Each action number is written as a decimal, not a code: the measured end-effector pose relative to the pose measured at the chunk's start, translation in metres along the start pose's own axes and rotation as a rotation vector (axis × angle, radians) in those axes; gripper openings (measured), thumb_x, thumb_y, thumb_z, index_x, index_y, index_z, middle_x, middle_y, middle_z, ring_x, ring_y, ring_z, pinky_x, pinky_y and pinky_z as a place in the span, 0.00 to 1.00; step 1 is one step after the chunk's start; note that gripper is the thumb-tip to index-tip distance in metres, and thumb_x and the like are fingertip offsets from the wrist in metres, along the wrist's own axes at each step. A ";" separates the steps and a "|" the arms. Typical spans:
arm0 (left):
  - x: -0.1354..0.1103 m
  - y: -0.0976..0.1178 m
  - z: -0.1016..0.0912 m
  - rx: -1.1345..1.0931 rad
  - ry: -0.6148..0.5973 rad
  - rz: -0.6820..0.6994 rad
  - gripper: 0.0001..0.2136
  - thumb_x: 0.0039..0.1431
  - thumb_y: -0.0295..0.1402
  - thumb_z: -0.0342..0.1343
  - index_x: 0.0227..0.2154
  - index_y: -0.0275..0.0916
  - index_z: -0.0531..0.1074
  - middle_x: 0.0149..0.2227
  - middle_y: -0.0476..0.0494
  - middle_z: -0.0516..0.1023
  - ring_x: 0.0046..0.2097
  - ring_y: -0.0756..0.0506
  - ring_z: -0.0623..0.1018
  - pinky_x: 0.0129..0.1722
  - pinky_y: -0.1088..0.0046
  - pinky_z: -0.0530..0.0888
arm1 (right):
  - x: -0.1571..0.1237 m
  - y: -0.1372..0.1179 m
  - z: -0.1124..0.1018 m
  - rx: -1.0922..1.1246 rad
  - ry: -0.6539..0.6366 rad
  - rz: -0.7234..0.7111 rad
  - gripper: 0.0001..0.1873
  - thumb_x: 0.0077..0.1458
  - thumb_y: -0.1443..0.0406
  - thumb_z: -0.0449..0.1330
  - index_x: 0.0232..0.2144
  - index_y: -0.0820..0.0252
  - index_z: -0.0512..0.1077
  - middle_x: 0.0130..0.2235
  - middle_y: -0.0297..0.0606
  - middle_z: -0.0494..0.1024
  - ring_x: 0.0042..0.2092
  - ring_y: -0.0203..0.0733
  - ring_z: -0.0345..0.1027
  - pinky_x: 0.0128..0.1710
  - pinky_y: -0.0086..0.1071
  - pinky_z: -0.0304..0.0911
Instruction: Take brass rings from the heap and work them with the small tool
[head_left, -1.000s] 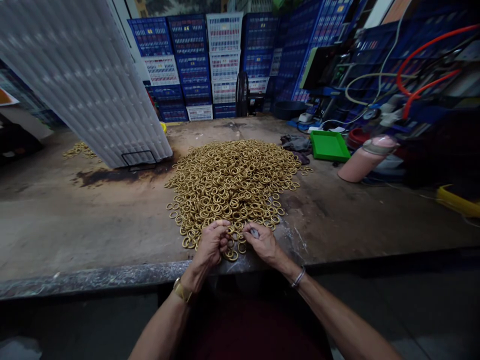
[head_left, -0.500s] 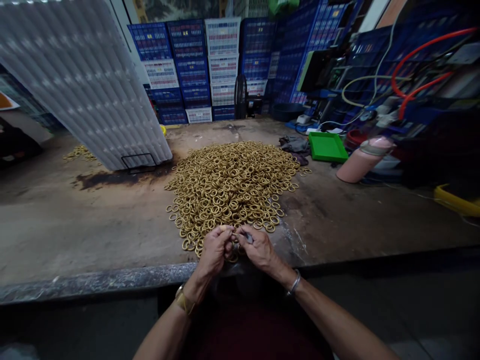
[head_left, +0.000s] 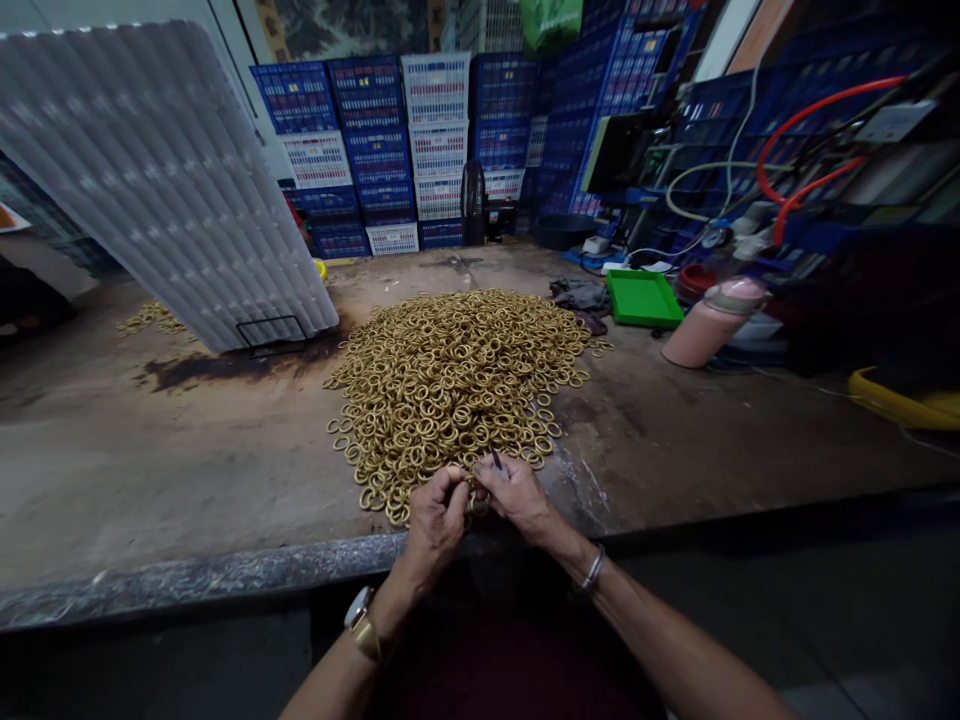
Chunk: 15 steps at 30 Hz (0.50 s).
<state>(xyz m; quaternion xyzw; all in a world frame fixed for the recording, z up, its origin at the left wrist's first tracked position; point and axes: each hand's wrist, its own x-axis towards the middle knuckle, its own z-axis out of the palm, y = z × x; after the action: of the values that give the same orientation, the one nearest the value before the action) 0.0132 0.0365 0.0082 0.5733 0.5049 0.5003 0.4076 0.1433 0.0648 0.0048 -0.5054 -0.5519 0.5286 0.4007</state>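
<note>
A large heap of brass rings [head_left: 457, 375] lies on the worn workbench [head_left: 187, 470] in front of me. Both hands meet at the heap's near edge, close to the bench's front lip. My left hand [head_left: 435, 520] is closed, fingers pinched round a brass ring [head_left: 477, 503] held between the two hands. My right hand [head_left: 517, 497] is closed on a small dark tool [head_left: 496, 460] whose tip pokes up above the fingers. A watch sits on my left wrist and a bangle on my right.
A white ribbed panel [head_left: 165, 190] leans at the left, with a few more rings [head_left: 150, 318] behind it. A green tray [head_left: 641, 297], a pink bottle [head_left: 709, 322] lying on its side, hoses and machinery fill the right. Blue and white crates [head_left: 420, 140] are stacked at the back.
My hands have drawn together and back toward the bench's edge, from resting in the rings to holding one ring between them. The view has tipped slightly.
</note>
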 end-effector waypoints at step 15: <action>-0.009 0.008 0.002 -0.319 -0.116 -0.357 0.16 0.52 0.47 0.51 0.24 0.37 0.64 0.18 0.55 0.63 0.16 0.57 0.57 0.16 0.81 0.55 | -0.001 -0.008 -0.001 -0.186 0.043 -0.119 0.12 0.46 0.59 0.56 0.19 0.61 0.65 0.18 0.27 0.61 0.21 0.29 0.51 0.20 0.23 0.51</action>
<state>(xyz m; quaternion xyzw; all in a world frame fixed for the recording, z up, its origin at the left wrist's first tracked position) 0.0168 0.0269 0.0146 0.4311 0.4885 0.4600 0.6032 0.1437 0.0644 0.0130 -0.5180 -0.6190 0.4395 0.3943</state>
